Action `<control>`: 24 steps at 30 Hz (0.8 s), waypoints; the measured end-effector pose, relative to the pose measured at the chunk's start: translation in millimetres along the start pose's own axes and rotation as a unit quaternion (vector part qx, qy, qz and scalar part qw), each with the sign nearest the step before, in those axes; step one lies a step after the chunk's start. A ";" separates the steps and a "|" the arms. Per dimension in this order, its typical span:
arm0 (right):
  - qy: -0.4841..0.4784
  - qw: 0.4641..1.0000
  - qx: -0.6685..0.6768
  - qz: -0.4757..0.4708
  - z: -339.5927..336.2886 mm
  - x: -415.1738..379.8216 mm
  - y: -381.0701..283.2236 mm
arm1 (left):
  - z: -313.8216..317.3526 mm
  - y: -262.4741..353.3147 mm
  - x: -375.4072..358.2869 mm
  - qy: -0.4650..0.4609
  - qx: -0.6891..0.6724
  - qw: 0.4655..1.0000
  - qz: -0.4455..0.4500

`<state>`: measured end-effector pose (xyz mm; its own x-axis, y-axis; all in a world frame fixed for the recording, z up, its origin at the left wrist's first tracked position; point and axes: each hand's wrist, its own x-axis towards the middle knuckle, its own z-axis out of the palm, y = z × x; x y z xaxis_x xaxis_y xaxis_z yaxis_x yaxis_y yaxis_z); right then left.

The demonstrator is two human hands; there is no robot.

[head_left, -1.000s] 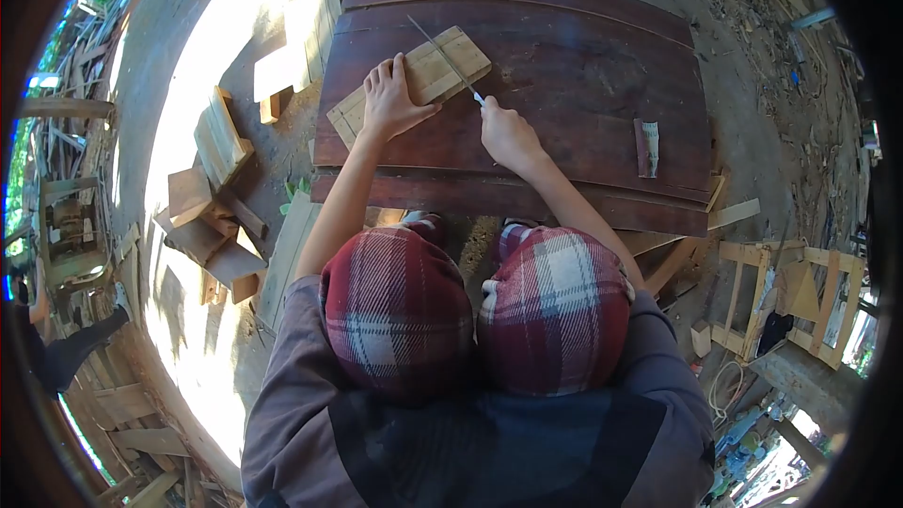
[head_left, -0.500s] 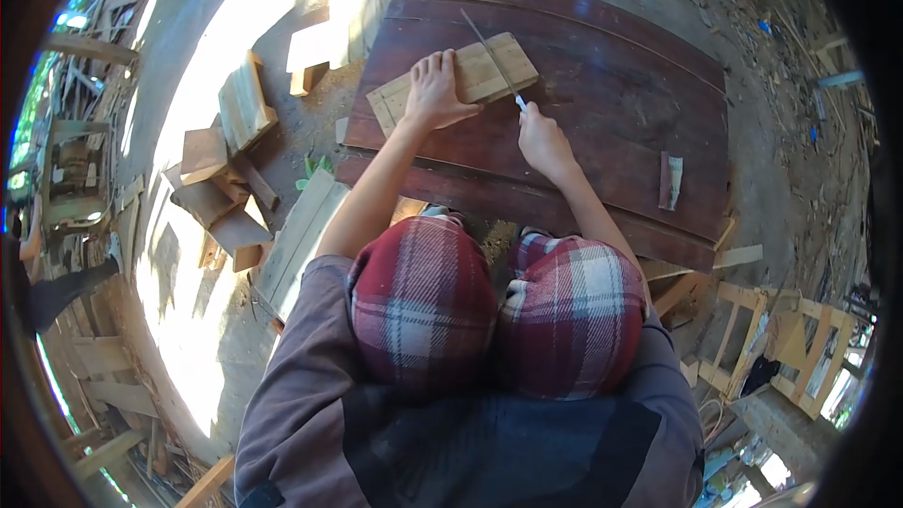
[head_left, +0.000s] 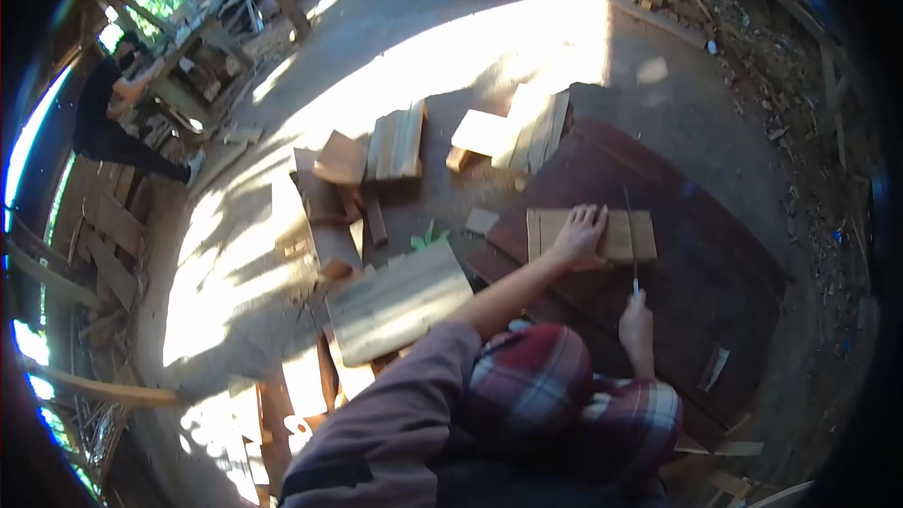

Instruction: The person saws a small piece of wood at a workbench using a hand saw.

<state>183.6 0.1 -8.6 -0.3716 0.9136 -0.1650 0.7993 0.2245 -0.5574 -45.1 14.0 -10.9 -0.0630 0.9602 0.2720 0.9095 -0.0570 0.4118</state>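
Note:
A pale wooden board (head_left: 627, 237) lies on a dark reddish-brown wooden panel (head_left: 677, 320). My left hand (head_left: 583, 240) holds the board down, its fingers reaching to the far edge and the thumb toward the near edge. In my right hand (head_left: 637, 322) is the light-coloured handle of a narrow-bladed hand saw (head_left: 632, 235), with the fingers closed round it. The blade lies across the board near its right end, pointing away from me. Whether the teeth are sunk into the wood cannot be made out.
Left of the panel lie a wide plank (head_left: 400, 301), wood blocks (head_left: 340, 158) and boards (head_left: 397, 139). A small pale strip (head_left: 715, 369) rests on the panel's right part. Far left, another person (head_left: 113, 118) stands beside a wooden bench. Sunlight whitens part of the floor.
My view has swung left, so the board and both hands appear further right and lower, and the other person shows more fully. Both hands keep their holds on board and saw.

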 end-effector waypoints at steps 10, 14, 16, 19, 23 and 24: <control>-0.080 0.990 -0.057 0.100 -39.0 -78.8 17.2 | -5.1 3.1 -6.0 0.010 -0.035 0.999 0.010; -0.080 0.992 -0.041 0.083 -43.2 -70.2 -0.8 | -8.6 3.8 -4.0 0.009 -0.031 0.999 0.020; -0.082 0.995 -0.014 0.049 -46.8 -61.3 1.5 | -12.7 6.8 -4.7 -0.009 -0.044 0.999 0.017; -0.080 0.996 -0.011 0.022 -45.7 -29.4 1.5 | -8.1 12.4 -9.3 -0.038 -0.061 0.995 0.066; -0.046 0.998 -0.030 0.007 -32.1 8.3 3.4 | -2.0 29.8 -11.9 -0.006 -0.046 0.999 0.029; -0.039 0.999 -0.032 0.010 -31.5 9.5 4.7 | -2.7 33.2 -13.3 -0.002 -0.047 0.999 0.024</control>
<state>198.8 20.5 12.8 -0.3887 0.8896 -0.2397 0.8347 0.2299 -0.5004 -15.1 -1.4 1.5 -0.0179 0.9569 0.2899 0.8690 -0.1285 0.4779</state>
